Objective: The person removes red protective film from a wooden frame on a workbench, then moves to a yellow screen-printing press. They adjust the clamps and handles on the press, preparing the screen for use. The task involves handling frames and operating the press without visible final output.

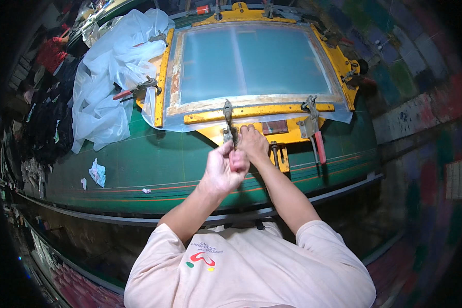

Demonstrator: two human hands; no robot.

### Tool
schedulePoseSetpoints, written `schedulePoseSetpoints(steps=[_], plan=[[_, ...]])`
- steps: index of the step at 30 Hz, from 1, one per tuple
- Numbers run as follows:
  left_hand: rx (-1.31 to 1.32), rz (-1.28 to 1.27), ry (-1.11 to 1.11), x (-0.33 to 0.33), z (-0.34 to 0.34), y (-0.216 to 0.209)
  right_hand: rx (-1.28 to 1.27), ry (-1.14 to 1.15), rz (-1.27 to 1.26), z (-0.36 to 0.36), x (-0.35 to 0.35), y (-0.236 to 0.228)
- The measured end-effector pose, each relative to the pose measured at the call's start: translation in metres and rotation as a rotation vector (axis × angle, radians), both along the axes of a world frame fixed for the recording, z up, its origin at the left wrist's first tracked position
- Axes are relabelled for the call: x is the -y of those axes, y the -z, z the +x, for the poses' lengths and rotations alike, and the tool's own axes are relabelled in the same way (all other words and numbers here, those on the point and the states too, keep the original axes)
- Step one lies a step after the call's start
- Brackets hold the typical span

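Observation:
A screen-printing frame [174, 97] with a translucent teal mesh [272, 61] lies inside a yellow metal holder [303, 109]. At the holder's near side, my left hand [225, 167] is closed round the lower handle of a metal toggle clamp [228, 114]. Just right of it, my right hand [252, 142] rests against the yellow plate beside that clamp, its fingers bent and their tips hidden. A second toggle clamp [313, 126] with a red handle is to the right, apart from both hands.
Crumpled clear plastic sheeting [108, 77] covers the left part of the green table [190, 159] and runs under the frame. More clamps [143, 88] line the holder's sides. Paper scraps [97, 173] lie at left, near dark fabric [46, 118]. A person in red [51, 54] is at far left.

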State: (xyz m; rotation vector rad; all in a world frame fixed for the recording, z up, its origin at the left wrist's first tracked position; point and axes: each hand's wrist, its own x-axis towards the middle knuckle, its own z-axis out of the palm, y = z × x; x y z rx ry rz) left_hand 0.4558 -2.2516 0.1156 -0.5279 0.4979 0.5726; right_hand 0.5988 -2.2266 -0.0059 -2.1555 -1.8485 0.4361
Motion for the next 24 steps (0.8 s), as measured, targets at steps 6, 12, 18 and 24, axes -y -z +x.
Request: schedulePoseSetpoints(steps=[6,12,18,24], plan=[[0.131,0.204,-0.037,-0.012,-0.002,-0.030,-0.116,-0.032,-0.030,0.009,0.008,-0.010],[-0.239,0.915,0.015,0.047,0.015,0.028,-0.749,0.120,0.287,0.035,0.007,-0.018],[-1.054,1.957,0.479,0.062,0.070,0.082,-0.278,0.272,0.657,0.126,0.070,-0.057],[-1.368,2.748,0.334,0.043,0.156,0.115,-0.211,0.454,0.362,0.176,0.121,-0.060]])
